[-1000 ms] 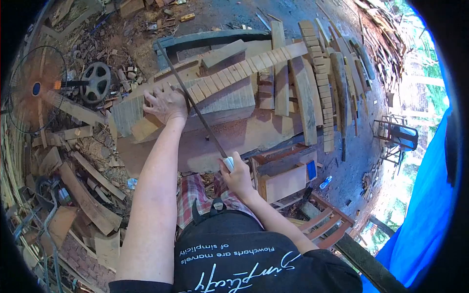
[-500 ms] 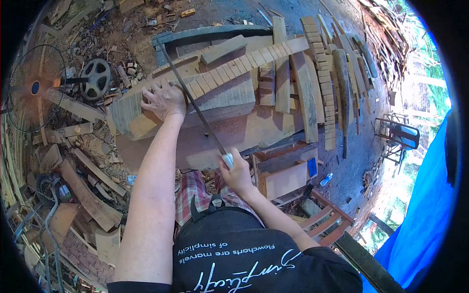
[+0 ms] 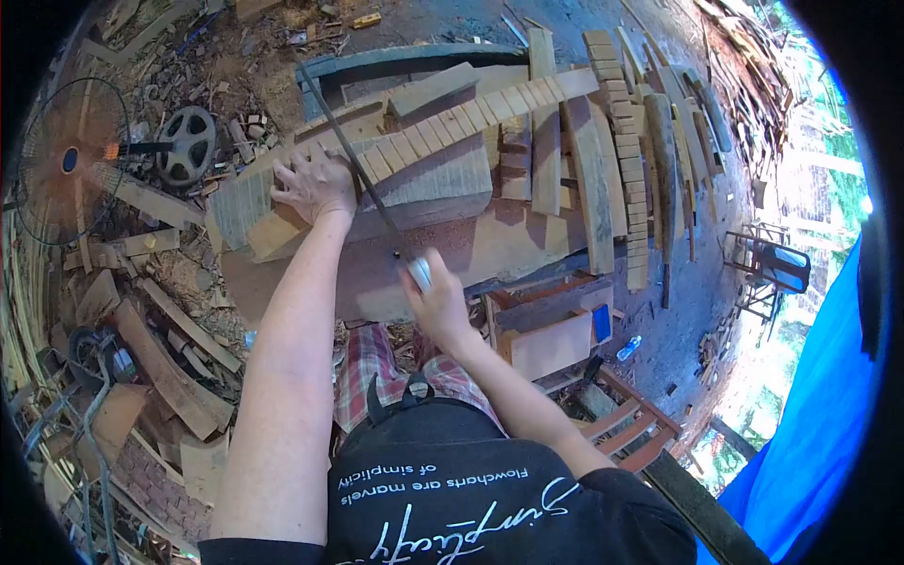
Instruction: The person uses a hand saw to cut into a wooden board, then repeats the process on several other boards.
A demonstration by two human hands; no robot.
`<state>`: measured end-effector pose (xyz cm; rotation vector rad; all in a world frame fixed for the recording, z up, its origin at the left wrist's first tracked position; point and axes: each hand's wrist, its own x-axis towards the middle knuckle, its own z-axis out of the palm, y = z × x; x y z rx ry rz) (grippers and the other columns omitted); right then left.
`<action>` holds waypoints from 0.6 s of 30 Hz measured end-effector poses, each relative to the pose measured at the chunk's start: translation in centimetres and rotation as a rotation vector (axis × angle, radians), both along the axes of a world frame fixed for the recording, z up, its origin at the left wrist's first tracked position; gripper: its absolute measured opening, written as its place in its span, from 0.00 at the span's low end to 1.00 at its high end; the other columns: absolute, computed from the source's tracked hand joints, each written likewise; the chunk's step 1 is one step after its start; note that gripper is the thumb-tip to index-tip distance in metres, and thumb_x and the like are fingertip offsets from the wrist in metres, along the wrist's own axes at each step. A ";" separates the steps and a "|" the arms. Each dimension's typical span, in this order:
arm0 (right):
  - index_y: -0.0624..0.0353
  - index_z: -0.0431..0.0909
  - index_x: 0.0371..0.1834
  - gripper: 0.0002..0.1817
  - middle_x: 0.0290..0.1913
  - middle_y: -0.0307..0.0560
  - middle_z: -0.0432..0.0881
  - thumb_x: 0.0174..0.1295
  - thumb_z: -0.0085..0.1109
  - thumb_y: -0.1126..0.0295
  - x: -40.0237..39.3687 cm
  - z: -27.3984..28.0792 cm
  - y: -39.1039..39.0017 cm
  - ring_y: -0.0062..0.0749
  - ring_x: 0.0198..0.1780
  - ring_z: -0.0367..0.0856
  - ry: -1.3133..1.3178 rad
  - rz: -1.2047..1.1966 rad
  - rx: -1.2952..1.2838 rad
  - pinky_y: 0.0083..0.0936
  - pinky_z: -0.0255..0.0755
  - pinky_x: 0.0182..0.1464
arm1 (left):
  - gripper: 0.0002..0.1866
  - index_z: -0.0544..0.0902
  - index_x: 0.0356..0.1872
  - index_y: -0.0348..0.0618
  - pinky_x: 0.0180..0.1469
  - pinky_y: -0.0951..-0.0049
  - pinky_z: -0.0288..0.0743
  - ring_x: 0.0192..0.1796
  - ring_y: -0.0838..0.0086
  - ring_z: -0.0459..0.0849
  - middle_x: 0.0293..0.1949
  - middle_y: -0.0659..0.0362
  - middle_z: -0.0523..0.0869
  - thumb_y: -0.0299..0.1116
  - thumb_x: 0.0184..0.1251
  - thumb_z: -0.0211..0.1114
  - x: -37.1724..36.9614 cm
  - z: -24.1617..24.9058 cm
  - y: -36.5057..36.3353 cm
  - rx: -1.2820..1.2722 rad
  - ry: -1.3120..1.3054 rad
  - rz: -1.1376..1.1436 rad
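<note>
My right hand (image 3: pixel 439 299) is closed round the pale handle (image 3: pixel 420 274) of a long, thin handsaw. The dark blade (image 3: pixel 341 137) slants away up and left, crossing a wooden strip (image 3: pixel 452 124) marked with evenly spaced crosswise lines. Left of the blade, my left hand (image 3: pixel 316 185) bears down on the strip's near end, fingers spread and bent over it; the wood beneath the palm is hidden. The strip rests on a thick, weathered wooden block (image 3: pixel 424 198), which lies on a broad plank bench (image 3: pixel 363 287).
Several boards (image 3: pixel 588 179) and another line-marked strip (image 3: pixel 628 174) lie to the right. At the left are a fan (image 3: pixel 71 160) and a spoked wheel (image 3: pixel 185 147). A wooden box (image 3: pixel 551 348) is beside the bench. A blue tarp (image 3: pixel 810 414) hangs at far right.
My right hand has pushed the saw forward, away from my body and slightly left, so its handle is closer to the block. My left hand stays on the strip.
</note>
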<state>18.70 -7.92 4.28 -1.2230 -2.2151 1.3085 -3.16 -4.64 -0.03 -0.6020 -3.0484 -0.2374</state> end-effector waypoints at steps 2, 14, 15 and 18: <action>0.61 0.67 0.39 0.13 0.29 0.64 0.77 0.61 0.61 0.67 -3.9 -0.6 2.1 0.64 0.36 0.77 0.003 0.005 0.067 0.48 0.71 0.33 | 0.16 0.82 0.48 0.51 0.60 0.43 0.52 0.67 0.53 0.62 0.54 0.53 0.78 0.44 0.66 0.52 -0.1 -0.8 -0.5 0.000 0.040 -0.004; 0.61 0.65 0.39 0.15 0.29 0.64 0.78 0.61 0.61 0.65 -2.6 -0.5 1.3 0.65 0.37 0.78 -0.020 0.012 0.047 0.50 0.71 0.35 | 0.16 0.82 0.46 0.51 0.58 0.42 0.54 0.67 0.54 0.61 0.54 0.53 0.77 0.43 0.62 0.55 -0.3 -1.2 -0.3 0.058 0.114 -0.018; 0.61 0.65 0.40 0.15 0.29 0.63 0.78 0.61 0.62 0.65 -4.2 -0.4 2.1 0.65 0.37 0.78 -0.026 0.018 0.057 0.50 0.71 0.36 | 0.16 0.82 0.47 0.51 0.59 0.42 0.54 0.67 0.54 0.61 0.55 0.53 0.77 0.43 0.62 0.56 -0.3 -1.0 -0.3 0.018 0.099 -0.011; 0.60 0.67 0.44 0.15 0.33 0.66 0.80 0.64 0.61 0.64 -2.9 0.2 1.5 0.68 0.39 0.78 0.110 0.005 0.031 0.48 0.72 0.35 | 0.20 0.79 0.52 0.50 0.62 0.40 0.53 0.69 0.54 0.59 0.58 0.53 0.75 0.45 0.61 0.57 -0.1 0.3 -0.2 0.009 -0.056 -0.026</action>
